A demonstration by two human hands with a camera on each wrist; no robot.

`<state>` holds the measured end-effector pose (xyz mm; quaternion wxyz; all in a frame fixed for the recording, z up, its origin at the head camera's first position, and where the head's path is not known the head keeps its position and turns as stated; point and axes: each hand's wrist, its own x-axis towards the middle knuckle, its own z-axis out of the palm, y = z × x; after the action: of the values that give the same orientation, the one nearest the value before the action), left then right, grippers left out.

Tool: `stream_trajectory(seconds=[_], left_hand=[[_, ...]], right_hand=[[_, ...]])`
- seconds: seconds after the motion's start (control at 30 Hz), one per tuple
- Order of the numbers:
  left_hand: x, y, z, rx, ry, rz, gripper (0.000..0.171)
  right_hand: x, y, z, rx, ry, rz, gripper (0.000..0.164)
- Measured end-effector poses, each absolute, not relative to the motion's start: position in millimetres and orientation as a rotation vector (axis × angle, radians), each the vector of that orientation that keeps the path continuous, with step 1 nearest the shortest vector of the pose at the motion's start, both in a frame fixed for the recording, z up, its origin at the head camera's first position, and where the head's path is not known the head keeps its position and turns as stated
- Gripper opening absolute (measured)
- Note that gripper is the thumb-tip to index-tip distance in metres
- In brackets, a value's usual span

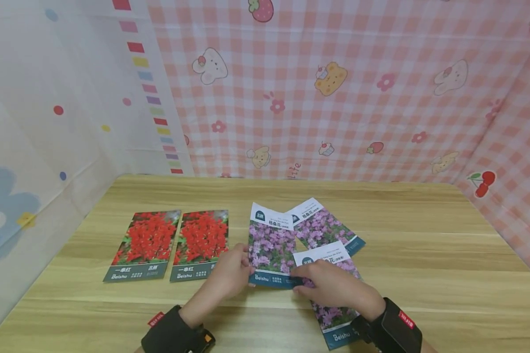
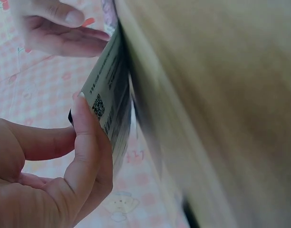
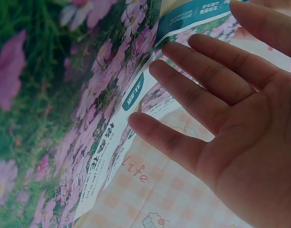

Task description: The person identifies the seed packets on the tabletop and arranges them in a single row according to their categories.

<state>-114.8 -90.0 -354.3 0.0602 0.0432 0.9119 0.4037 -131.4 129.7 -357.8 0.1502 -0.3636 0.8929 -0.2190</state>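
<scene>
My left hand [image 1: 229,272] pinches the lower left edge of a seed packet with pink-purple flowers [image 1: 271,245], thumb on its front. The packet's printed back [image 2: 105,102] shows in the left wrist view, tilted up off the table. At its lower right corner is my right hand [image 1: 331,284], its fingers [image 3: 188,97] straight and spread; whether they touch the corner cannot be told. Beneath the right hand lies a second purple-flower packet [image 1: 335,318], partly covered. A third one [image 1: 324,228] lies slanted behind, overlapped by the one in my left hand.
Two red-flower packets [image 1: 147,240] [image 1: 203,235] lie side by side at the left of the wooden table [image 1: 446,255]. A pink checked cloth [image 1: 357,117] hangs behind the table, with a white printed cloth [image 1: 79,63] at the left.
</scene>
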Motion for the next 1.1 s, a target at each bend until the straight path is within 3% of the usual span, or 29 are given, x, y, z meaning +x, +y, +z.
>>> stream_trajectory(seconds=[0.33, 0.77, 1.1], left_hand=[[-115.0, -102.4, -341.2, 0.091, 2.760, 1.274, 0.041], [-112.0, -109.4, -331.3, 0.032, 2.620, 1.517, 0.036], [-111.4, -111.7, -332.8, 0.039, 2.715, 1.394, 0.037]], right_hand=[[-134.3, 124.1, -355.8, -1.032, 2.630, -0.656, 0.033], [-142.0, 108.5, -357.3, -0.667, 2.802, -0.892, 0.030], [-145.8, 105.2, -358.0, -0.563, 2.808, -1.091, 0.017]])
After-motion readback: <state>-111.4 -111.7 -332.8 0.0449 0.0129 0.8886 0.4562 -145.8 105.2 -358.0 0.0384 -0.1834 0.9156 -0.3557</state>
